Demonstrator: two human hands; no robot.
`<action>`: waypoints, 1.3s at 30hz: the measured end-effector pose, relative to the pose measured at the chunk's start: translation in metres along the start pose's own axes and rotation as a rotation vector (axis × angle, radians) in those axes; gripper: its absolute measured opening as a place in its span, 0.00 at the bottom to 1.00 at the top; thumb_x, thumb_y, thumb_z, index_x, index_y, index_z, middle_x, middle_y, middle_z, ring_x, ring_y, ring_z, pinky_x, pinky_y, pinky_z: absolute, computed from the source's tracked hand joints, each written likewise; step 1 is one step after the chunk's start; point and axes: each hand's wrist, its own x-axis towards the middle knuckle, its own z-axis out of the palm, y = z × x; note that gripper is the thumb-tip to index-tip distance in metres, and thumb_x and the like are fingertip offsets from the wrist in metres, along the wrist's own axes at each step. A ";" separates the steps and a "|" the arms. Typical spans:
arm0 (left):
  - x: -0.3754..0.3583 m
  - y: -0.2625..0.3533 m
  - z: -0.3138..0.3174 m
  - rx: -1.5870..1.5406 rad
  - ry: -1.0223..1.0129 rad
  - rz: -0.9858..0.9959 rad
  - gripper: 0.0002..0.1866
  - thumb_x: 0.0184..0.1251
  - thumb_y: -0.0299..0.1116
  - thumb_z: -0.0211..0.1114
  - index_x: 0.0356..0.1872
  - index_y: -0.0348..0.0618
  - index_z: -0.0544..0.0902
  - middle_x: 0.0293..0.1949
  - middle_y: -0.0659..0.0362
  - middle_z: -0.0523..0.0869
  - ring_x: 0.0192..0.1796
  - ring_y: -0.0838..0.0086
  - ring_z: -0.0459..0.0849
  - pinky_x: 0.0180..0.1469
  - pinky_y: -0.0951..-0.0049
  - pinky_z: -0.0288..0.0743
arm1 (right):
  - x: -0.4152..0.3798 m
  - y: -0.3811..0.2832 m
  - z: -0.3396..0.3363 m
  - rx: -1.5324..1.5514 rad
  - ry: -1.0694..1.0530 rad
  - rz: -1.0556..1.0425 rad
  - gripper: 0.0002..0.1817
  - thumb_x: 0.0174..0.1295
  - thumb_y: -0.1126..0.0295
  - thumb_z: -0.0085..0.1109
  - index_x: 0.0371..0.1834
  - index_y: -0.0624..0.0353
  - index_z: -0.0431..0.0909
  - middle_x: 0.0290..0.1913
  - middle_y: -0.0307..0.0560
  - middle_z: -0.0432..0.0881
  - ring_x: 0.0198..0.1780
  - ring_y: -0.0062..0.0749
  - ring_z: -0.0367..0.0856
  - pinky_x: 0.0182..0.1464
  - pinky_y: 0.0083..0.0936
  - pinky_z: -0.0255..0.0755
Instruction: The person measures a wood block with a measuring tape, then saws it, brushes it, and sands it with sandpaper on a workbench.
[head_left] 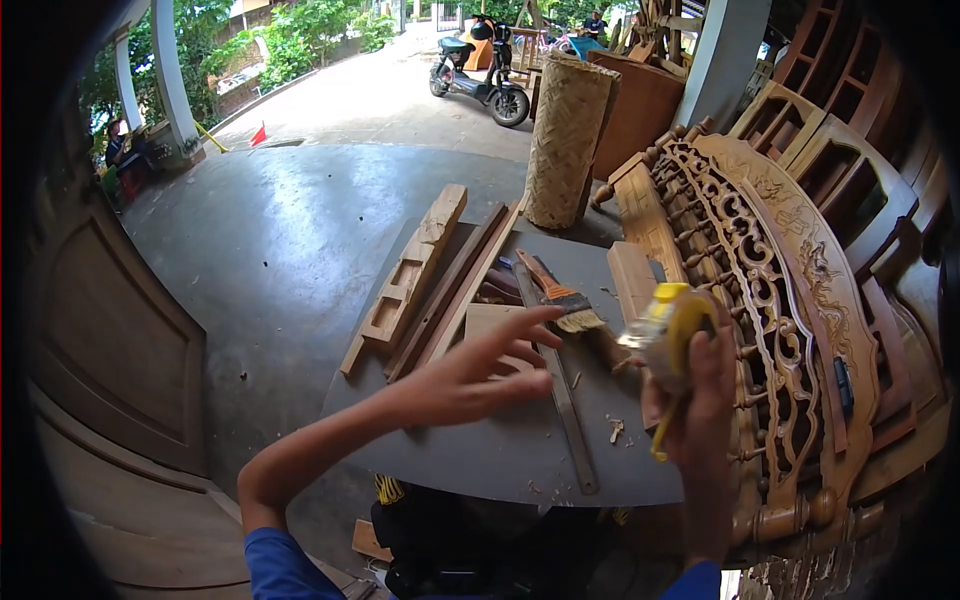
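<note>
My left hand reaches over the grey table with its fingers apart and nothing in them. Below and beyond it lie a light wooden block, a metal ruler and a brush with an orange handle. On the right, my right hand is wrapped round a yellow tape measure, held up above the table's right side. A notched wooden piece and dark wooden strips lie at the table's left. Wood chips are scattered near the front edge.
Carved wooden panels lean along the right. A woven roll stands behind the table. Wooden door panels are at the left. Farther back are a scooter and a seated person at the far left.
</note>
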 end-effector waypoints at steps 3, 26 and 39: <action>-0.006 -0.007 0.027 -0.273 -0.054 -0.025 0.36 0.62 0.43 0.59 0.65 0.40 0.52 0.59 0.51 0.65 0.58 0.71 0.68 0.56 0.69 0.67 | -0.013 0.026 0.031 -0.152 -0.287 0.070 0.30 0.62 0.72 0.47 0.65 0.61 0.45 0.60 0.52 0.56 0.59 0.32 0.62 0.62 0.26 0.56; 0.067 -0.058 -0.139 1.322 0.666 -0.478 0.21 0.58 0.46 0.58 0.48 0.45 0.74 0.44 0.45 0.75 0.49 0.49 0.73 0.48 0.46 0.65 | -0.010 0.041 -0.013 -1.012 -0.772 -0.124 0.14 0.56 0.68 0.55 0.44 0.62 0.73 0.43 0.53 0.74 0.50 0.45 0.71 0.52 0.34 0.66; 0.057 -0.063 -0.157 1.193 0.531 -0.646 0.33 0.45 0.44 0.63 0.56 0.46 0.68 0.48 0.43 0.73 0.51 0.49 0.74 0.52 0.56 0.70 | 0.036 0.047 -0.003 -0.956 -0.630 -0.250 0.11 0.53 0.72 0.57 0.40 0.61 0.76 0.39 0.49 0.78 0.40 0.36 0.77 0.41 0.27 0.71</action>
